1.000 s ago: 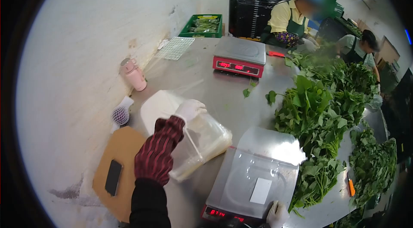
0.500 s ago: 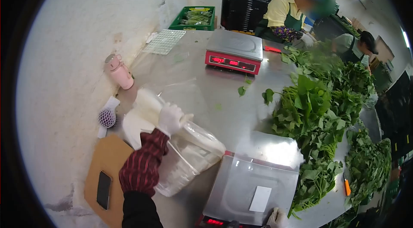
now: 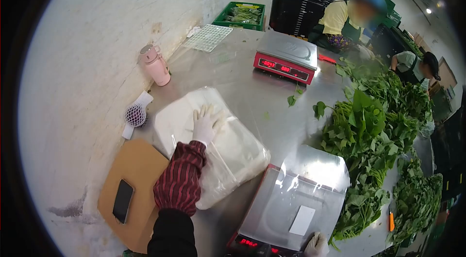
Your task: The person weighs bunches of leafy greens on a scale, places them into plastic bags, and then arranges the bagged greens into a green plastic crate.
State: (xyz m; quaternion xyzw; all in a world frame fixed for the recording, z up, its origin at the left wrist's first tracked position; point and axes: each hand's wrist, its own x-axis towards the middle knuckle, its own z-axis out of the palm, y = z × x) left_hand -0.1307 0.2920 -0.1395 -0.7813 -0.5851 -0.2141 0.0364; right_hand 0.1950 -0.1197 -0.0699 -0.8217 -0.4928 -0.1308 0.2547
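Note:
My left hand (image 3: 208,125), in a white glove, lies flat with fingers spread on a stack of clear plastic bags (image 3: 238,150) on the metal table. In the lower right, my right hand (image 3: 316,245), also gloved, is curled at the near right corner of a red digital scale (image 3: 247,242). Whatever its fingers hold, if anything, is hidden. Clear plastic (image 3: 315,165) covers the scale's pan and reaches past its far edge. A white card (image 3: 302,220) lies on the pan area.
Piles of leafy greens (image 3: 364,131) line the right side, with an orange-handled knife (image 3: 391,221). A second scale (image 3: 285,58) stands farther back. Left are a pink bottle (image 3: 156,66), a net-wrapped item (image 3: 136,114) and a phone (image 3: 124,201) on cardboard (image 3: 138,160). Two people work beyond.
The bag stack, bunched and lifted under my left hand before, now lies flatter. My left fingers have gone from curled to spread. The whole view has shifted slightly; my right hand stays by the scale.

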